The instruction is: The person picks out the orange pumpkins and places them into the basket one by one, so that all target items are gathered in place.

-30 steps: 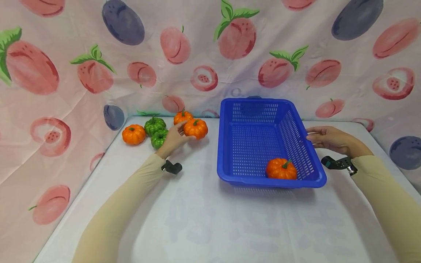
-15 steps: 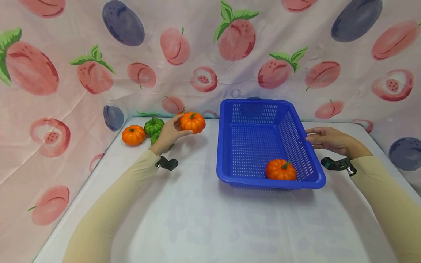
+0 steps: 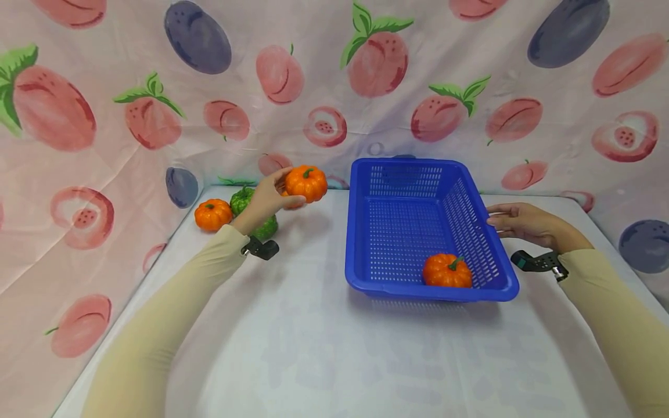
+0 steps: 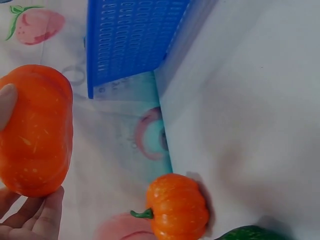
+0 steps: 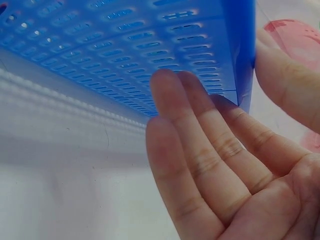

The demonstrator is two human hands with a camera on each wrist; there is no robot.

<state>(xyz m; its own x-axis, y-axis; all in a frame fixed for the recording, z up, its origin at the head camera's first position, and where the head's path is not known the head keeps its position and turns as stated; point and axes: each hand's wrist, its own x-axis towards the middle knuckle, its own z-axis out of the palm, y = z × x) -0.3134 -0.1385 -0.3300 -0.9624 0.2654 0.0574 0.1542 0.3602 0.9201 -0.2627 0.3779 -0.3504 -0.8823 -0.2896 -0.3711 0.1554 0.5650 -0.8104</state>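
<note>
My left hand (image 3: 268, 197) grips a small orange pumpkin (image 3: 306, 184) with a green stem, thumb on the near side and fingers behind. In the left wrist view this pumpkin (image 4: 39, 130) is raised off the table, between thumb and fingers. My right hand (image 3: 530, 224) is at the right side of the blue plastic basket (image 3: 353, 232). Seen from the right wrist, its fingers (image 5: 210, 155) stretch nearly straight along the slotted wall under the rim, thumb at the rim's edge. Inside the basket, at its near right corner, sits another orange pumpkin (image 3: 444, 271).
Left of the basket, an orange pumpkin (image 4: 177, 207) stands at the table's back edge, mostly hidden by my left hand in the head view. Two green pumpkins (image 3: 266, 228) and another orange pumpkin (image 3: 213, 215) lie further left. A fruit-print cloth (image 3: 324, 64) hangs behind the white table (image 3: 313, 354).
My left hand has lifted the orange pumpkin from the table and moved it up and slightly left. The right hand and basket stay in place.
</note>
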